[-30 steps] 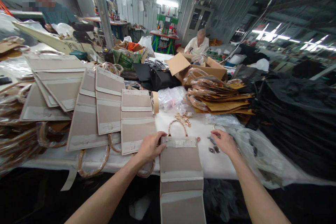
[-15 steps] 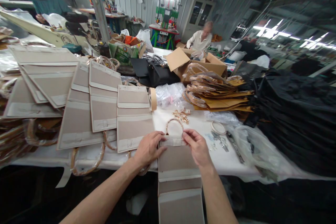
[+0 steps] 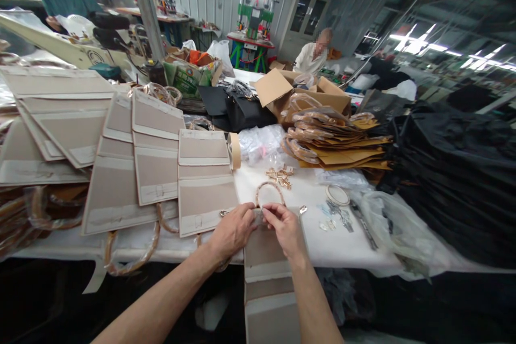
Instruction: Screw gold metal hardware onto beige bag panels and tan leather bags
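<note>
A long grey-beige bag panel (image 3: 268, 258) lies across the table's front edge, its lower part hanging down towards me. A round handle (image 3: 270, 187), tan and wrapped in clear film, stands up at its far edge. My left hand (image 3: 237, 228) grips the panel's far left corner, fingers over the edge. Close beside it, my right hand (image 3: 285, 227) is closed in a pinch at the middle of that edge, under the handle. Whatever its fingertips hold is hidden. Small metal clasps show on both sides, one left (image 3: 223, 213) and one right (image 3: 303, 209).
Several similar panels (image 3: 203, 188) overlap on the left. Gold-coloured hardware (image 3: 281, 176) lies beyond the handle. To the right are small metal pieces (image 3: 342, 217), a tape roll (image 3: 337, 194) and a plastic bag (image 3: 397, 220). Brown panels (image 3: 338, 145) are stacked behind; a co-worker (image 3: 312, 56) sits farther back.
My right hand has moved left from the panel's right corner to the middle of its far edge. Metal clasps now show at both sides. My left hand has barely moved.
</note>
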Available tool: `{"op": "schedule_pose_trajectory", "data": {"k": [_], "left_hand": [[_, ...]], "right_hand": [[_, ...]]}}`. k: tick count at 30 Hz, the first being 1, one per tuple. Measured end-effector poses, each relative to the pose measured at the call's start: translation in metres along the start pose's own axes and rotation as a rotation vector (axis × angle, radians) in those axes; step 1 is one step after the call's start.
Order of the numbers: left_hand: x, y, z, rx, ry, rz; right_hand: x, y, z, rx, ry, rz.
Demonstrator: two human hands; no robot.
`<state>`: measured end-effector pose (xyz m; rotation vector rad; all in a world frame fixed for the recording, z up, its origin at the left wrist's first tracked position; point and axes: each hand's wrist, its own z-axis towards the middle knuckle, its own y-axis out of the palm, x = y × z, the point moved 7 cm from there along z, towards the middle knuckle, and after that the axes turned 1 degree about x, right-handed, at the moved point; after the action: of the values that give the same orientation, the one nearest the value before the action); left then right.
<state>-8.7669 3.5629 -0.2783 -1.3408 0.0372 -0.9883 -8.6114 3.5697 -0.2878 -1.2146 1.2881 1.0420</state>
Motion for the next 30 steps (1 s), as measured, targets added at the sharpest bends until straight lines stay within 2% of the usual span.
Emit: {"op": "schedule_pose_trajectory", "data": {"k": [4, 10, 16, 23, 30], "left_hand": [[0.002, -0.005, -0.001, 0.015, -0.005, -0.021], [0.003, -0.015, -0.005, 0.052, -0.056, -0.065], [0.0, -0.018, -0.005, 0.085, -0.109, -0.052], [-0.005, -0.014, -0.007, 0.084, -0.123, -0.071], [-0.006, -0.015, -0.007, 0.086, -0.119, -0.076]], "right_hand": [[0.001, 0.001, 0.001, -0.014, -0.007, -0.024], [0.009, -0.009, 0.0, -0.068, 0.046, 0.103], [0.001, 0.003, -0.004, -0.214, 0.005, -0.082], [-0.005, 0.018, -0.012, -0.183, -0.038, -0.195], [-0.003, 0.018, -0.013, -0.118, -0.085, -0.23]]}}
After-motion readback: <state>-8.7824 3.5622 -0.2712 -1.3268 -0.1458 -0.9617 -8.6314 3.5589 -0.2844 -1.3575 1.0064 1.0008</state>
